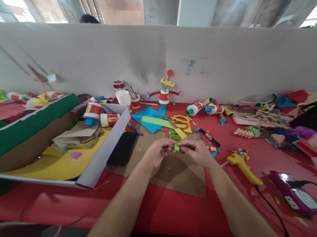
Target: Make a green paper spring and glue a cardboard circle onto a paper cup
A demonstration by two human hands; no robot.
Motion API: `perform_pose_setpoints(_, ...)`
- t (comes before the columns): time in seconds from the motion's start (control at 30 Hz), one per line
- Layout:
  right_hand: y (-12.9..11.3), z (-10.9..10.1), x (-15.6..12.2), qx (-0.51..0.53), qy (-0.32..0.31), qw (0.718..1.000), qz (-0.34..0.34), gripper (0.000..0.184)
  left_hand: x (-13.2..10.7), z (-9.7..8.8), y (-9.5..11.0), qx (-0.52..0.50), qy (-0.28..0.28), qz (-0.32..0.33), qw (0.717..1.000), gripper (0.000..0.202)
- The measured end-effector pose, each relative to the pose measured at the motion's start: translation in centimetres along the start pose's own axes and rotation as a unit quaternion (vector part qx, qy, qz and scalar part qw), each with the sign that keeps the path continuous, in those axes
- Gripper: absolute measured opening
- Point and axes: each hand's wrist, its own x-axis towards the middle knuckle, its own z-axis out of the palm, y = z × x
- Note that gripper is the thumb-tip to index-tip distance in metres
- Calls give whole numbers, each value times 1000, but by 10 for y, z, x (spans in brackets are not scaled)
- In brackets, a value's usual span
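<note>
In the middle of the view, my left hand [160, 150] and my right hand [196, 152] meet over a brown cardboard sheet [181, 177]. The fingertips of both are closed on a small folded piece of green paper [176, 148]. Just beyond them lies a pleated green paper spring [174, 135]. A yellow paper strip [181, 133] runs up from behind my fingers; whether it joins the green piece is hidden. Farther off, yellow-handled scissors [181, 122] rest over a light green strip [158, 122] and blue paper [142, 118].
To the left stand an open box [102, 154] holding paper and cup figures, and a black phone [123, 148]. At right lie a marker [209, 136], a yellow glue gun [243, 166] and a purple power unit [296, 193], both with cords. A paper-cup robot [164, 96] stands at the back wall.
</note>
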Motion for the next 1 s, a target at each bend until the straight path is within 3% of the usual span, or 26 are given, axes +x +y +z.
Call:
perform_pose_setpoints(0.13, 0, 0, 1, -4, 11, 1000, -2, 13, -3, 2, 1, 35, -13, 16, 999, 15)
perform_pose_setpoints(0.33, -3, 1, 2, 40, 26, 998, 49, 12, -3, 0, 0, 95, -31, 46, 994, 22)
perform_pose_setpoints(0.57, 5, 18, 2, 134, 134, 978, 85, 26, 0, 5, -6, 60, 48, 82, 994, 23)
perform_pose_setpoints(0.8, 8, 27, 1, 99, 198, 970, 101, 19, -4, 9, -6, 56, 54, 122, 990, 24)
perform_pose_setpoints(1.0, 9, 21, 0, 60, 184, 979, 61, 20, -5, 8, -7, 65, 30, 143, 987, 26)
